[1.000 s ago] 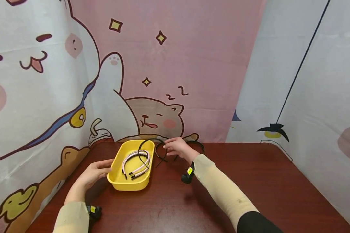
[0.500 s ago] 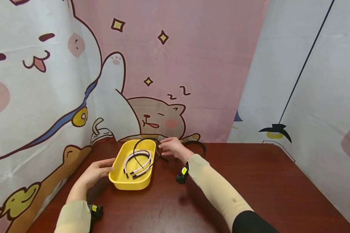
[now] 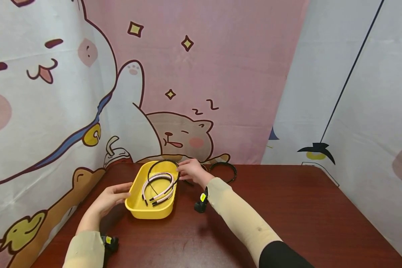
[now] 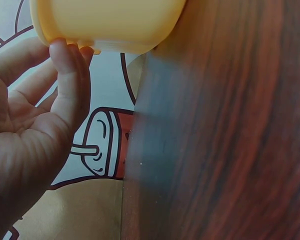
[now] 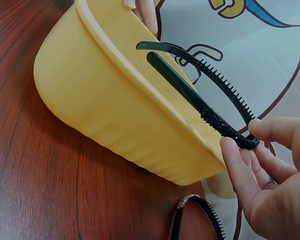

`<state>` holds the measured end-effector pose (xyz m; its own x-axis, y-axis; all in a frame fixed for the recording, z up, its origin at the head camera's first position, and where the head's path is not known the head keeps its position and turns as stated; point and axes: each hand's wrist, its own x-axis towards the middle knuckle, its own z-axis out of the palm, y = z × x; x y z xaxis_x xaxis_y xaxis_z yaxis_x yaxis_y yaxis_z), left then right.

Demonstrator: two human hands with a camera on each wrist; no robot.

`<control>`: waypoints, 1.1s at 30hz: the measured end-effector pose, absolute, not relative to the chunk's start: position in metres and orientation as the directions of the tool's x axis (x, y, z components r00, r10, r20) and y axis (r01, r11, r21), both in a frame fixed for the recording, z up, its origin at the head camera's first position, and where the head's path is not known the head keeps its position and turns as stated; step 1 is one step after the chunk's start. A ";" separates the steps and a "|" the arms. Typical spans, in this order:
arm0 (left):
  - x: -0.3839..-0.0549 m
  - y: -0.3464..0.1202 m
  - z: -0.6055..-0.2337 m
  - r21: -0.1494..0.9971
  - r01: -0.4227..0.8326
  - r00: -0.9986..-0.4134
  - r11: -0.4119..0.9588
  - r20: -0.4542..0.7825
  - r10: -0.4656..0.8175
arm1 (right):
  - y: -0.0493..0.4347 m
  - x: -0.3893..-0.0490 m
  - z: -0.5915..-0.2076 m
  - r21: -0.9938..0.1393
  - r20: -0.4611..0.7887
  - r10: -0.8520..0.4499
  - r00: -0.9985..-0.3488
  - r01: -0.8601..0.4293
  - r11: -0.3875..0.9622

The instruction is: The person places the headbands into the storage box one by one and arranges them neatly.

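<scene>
My right hand [image 3: 194,172] pinches a black toothed headband [image 5: 225,82] between thumb and fingers. The headband hangs over the yellow plastic basin [image 3: 150,214], its two ends pointing inward and a dark, beaded-looking stretch near my fingertips. Inside the basin lie several headbands, among them pale pink ones [image 3: 171,181] with dark tips. At the basin's left side, my left hand [image 3: 104,201] holds the rim with its fingertips. In the left wrist view, thumb and fingers meet at the basin's edge.
Another black headband [image 3: 235,172] lies at the table's back edge, right of my right hand. A sparkly-topped headband [image 5: 187,201] sits beside the basin, mostly hidden in the head view. The brown table [image 3: 288,216] meets a printed cloth [image 3: 241,74] behind.
My right hand has moved left with the black headband, bringing it from the basin's right edge to over its inside. My left hand has stayed at the rim.
</scene>
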<state>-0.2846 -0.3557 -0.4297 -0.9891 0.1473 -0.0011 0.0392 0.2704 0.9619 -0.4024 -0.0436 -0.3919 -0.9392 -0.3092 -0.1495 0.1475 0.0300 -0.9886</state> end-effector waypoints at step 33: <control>-0.286 -0.357 -0.433 0.964 0.060 -0.988 0.261 0.020 0.154 | -0.088 -0.396 -0.394 -0.971 -0.102 -0.187 -0.977 0.057 0.233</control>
<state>-0.2860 -0.3567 -0.4331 -0.9879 0.1539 0.0202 0.0603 0.2608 0.9635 -0.3964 -0.0880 -0.3942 -0.9771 -0.1869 -0.1018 0.0567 0.2328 -0.9709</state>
